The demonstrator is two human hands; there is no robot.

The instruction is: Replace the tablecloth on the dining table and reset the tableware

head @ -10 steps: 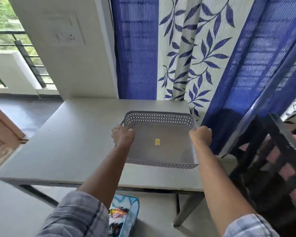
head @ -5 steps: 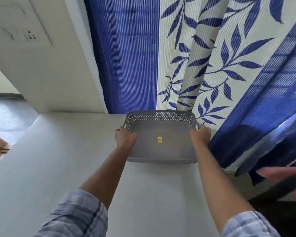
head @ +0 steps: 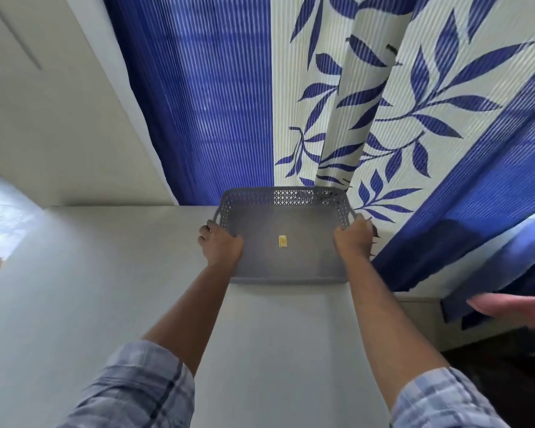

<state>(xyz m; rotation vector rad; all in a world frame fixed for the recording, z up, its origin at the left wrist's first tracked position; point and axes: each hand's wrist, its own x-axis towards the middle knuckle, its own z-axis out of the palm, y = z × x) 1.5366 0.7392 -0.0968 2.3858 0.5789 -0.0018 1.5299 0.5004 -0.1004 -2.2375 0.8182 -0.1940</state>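
Observation:
A grey perforated plastic tray sits at the far edge of the bare grey table, against the curtain. It holds nothing but a small yellow sticker on its floor. My left hand grips the tray's left rim by its handle. My right hand grips the right rim. Both arms are stretched forward over the table, in plaid sleeves. No tablecloth or tableware is in view.
A blue and white leaf-patterned curtain hangs behind the table and drapes past its right side. A cream wall with a socket stands at the back left. A dark chair with a pink cushion is at the right edge.
The tray has moved away from me, from the table's near part to its far edge by the curtain, with both hands still gripping its rims. My view has come closer over the table.

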